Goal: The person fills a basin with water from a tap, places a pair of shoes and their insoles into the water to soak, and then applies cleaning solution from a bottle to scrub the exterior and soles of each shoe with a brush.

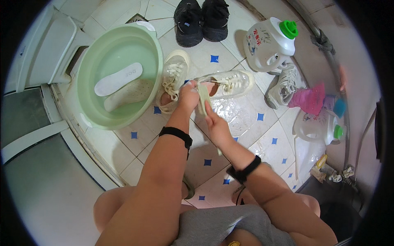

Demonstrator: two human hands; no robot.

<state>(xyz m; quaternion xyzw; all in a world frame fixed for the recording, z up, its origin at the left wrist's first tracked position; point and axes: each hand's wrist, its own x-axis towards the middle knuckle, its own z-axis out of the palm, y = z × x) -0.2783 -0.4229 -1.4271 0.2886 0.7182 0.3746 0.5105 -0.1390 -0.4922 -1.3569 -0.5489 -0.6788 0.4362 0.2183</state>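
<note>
A wet cream lace-up sneaker lies on its sole, toe pointing right, its heel in the fingers of my left hand. My right hand is closed round a slim pale green brush, whose head is at the heel opening; its bristles are hidden. The brush handle's end shows below my right palm. Left of my left hand stands the matching sneaker, laces on. Two insoles, one white and one speckled beige, lie in the pale green basin of water.
Black shoes stand at the far side. On the right are a white jug with a green cap, a grey-white sneaker, a pink bag and a second jug. Water wets the tiled floor. A frosted door panel borders the left.
</note>
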